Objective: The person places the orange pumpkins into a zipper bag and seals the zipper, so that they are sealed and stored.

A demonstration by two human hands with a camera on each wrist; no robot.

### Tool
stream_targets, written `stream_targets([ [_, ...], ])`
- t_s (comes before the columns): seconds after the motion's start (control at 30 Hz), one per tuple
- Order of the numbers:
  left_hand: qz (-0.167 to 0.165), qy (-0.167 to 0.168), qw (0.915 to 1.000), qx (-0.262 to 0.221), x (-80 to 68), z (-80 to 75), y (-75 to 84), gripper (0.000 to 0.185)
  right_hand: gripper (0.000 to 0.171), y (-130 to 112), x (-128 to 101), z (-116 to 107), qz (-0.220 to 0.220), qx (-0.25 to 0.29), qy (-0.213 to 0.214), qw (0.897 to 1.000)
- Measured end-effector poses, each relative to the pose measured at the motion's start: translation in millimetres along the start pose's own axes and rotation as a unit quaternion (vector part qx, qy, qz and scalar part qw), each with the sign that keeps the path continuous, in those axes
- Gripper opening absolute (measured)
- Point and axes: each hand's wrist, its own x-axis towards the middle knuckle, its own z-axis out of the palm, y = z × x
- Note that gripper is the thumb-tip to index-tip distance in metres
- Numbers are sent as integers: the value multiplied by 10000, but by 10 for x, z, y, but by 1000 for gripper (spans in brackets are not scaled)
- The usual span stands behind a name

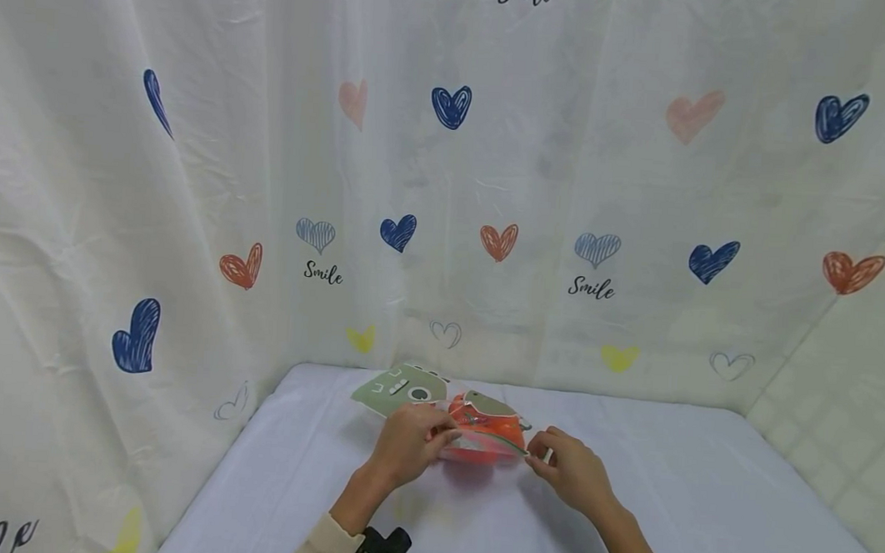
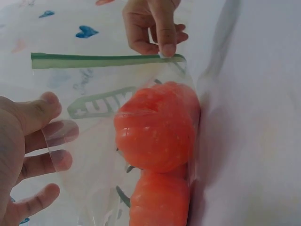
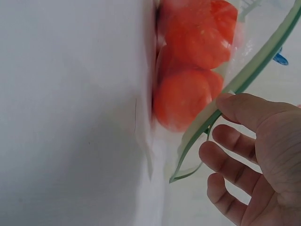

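Observation:
A clear zip bag (image 1: pixel 478 454) with a green zip strip (image 2: pixel 103 61) holds several orange-red, ribbed, round fruits (image 2: pixel 155 129) with green stems. My left hand (image 1: pixel 411 442) holds the bag's left edge; in the left wrist view its thumb is in front of the film and some fingers show through behind it. At the strip's right end my right hand (image 1: pixel 571 471) pinches the zip, by a small white piece at the corner. From the right wrist, the thumb (image 3: pixel 240 106) lies on the strip, which bows open toward its end.
Behind the bag lies a green flat piece with a cartoon face (image 1: pixel 399 389), beside a second green shape (image 1: pixel 490 404). A white cloth covers the table (image 1: pixel 702 490). Curtains with printed hearts (image 1: pixel 448 176) hang at the back and sides.

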Motion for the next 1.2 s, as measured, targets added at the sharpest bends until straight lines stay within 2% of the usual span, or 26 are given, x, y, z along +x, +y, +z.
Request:
stream_targets([
  [0.2, 227, 199, 9995, 14, 9, -12, -42, 9, 13, 24, 10, 4, 124, -32, -72, 9999],
  [0.47, 308, 322, 9990, -62, 13, -40, -68, 7, 13, 30, 10, 6, 292, -24, -136, 9995],
  [0.83, 268, 447, 9985, -161, 28, -98, -111, 5, 13, 70, 11, 12, 346, -67, -199, 9992],
  [1.2, 171, 435, 9988, -132, 31, -146, -140, 4, 13, 113, 9, 11, 318, -88, -171, 9993],
])
